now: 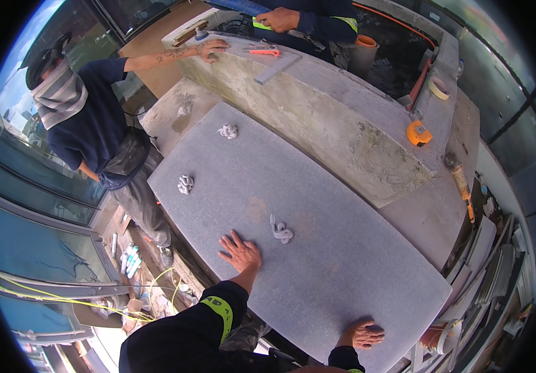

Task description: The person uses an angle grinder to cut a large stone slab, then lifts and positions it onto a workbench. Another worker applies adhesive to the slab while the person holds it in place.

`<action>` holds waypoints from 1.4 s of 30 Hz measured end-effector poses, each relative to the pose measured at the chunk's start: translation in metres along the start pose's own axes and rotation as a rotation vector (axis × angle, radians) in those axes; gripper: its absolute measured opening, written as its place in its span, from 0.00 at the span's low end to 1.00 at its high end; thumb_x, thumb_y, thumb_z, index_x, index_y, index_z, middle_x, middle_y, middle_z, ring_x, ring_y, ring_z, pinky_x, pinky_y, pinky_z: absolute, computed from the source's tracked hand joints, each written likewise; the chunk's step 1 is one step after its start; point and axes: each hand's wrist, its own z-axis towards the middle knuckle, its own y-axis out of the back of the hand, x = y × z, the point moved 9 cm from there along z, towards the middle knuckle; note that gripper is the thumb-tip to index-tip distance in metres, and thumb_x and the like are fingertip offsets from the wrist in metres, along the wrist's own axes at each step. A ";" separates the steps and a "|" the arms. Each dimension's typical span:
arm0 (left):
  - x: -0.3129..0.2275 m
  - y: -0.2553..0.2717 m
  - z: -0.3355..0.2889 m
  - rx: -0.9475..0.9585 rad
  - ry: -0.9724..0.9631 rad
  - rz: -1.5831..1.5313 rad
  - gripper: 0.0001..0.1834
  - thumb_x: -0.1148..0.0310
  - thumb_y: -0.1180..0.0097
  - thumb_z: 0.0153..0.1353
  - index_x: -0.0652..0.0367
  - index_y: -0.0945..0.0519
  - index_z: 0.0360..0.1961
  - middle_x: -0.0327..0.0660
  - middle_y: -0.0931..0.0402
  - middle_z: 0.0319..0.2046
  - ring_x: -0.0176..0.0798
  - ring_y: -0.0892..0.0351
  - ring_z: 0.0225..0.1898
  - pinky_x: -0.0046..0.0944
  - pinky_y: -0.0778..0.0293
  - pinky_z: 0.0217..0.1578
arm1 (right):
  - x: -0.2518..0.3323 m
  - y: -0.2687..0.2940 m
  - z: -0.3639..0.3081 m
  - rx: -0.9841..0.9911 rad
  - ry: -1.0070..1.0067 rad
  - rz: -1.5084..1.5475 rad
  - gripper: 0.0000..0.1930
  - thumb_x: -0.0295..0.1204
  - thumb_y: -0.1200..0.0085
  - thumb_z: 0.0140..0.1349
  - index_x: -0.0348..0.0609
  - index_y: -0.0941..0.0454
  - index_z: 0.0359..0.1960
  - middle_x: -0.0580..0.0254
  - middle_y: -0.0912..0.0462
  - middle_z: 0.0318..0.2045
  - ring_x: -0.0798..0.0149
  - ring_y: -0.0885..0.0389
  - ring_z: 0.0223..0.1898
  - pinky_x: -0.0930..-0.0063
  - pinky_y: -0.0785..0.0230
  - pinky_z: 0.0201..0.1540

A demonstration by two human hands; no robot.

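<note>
A large grey stone slab point(342, 273) lies in front of me against a raised concrete wall. My left hand point(241, 251) rests flat on it near the close edge, fingers spread. Flat on the slab's near right part is my right hand point(365, 334), its fingers stretched out and holding nothing. Just beyond my left hand sits a squiggle of grey paste point(281, 231). Two more dabs, one paste blob point(185, 184) at the left and another paste blob point(228, 130) farther back, stand on the slab's far left part.
A co-worker point(103, 130) at the left leans a hand on the concrete ledge point(342, 102); another person's hand point(280, 20) shows behind it. On the ledge are a metal square point(277, 69), tape measure point(418, 133) and tape roll point(439, 88). An angle grinder point(460, 183) lies right; stacked offcuts point(488, 273) stand nearby.
</note>
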 end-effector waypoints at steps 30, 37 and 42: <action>-0.001 0.003 -0.001 -0.001 0.001 -0.003 0.42 0.56 0.58 0.73 0.52 0.48 0.86 0.57 0.54 0.85 0.61 0.68 0.88 0.75 0.72 0.80 | 0.005 0.014 -0.005 0.010 0.004 -0.048 0.49 0.70 0.76 0.78 0.45 0.49 0.86 0.50 0.49 0.86 0.49 0.53 0.87 0.38 0.54 0.82; -0.003 0.006 0.000 0.019 -0.010 -0.014 0.43 0.56 0.58 0.72 0.54 0.49 0.86 0.58 0.55 0.85 0.62 0.68 0.88 0.76 0.73 0.80 | 0.007 0.015 -0.007 0.040 -0.016 -0.043 0.48 0.68 0.74 0.78 0.44 0.49 0.86 0.50 0.51 0.87 0.50 0.54 0.87 0.38 0.55 0.83; -0.001 0.002 0.000 -0.002 0.000 -0.011 0.43 0.56 0.57 0.72 0.54 0.48 0.86 0.58 0.53 0.85 0.62 0.67 0.88 0.77 0.71 0.80 | 0.008 0.018 -0.007 0.058 -0.024 -0.050 0.48 0.69 0.74 0.78 0.44 0.50 0.86 0.50 0.51 0.87 0.49 0.54 0.87 0.38 0.56 0.83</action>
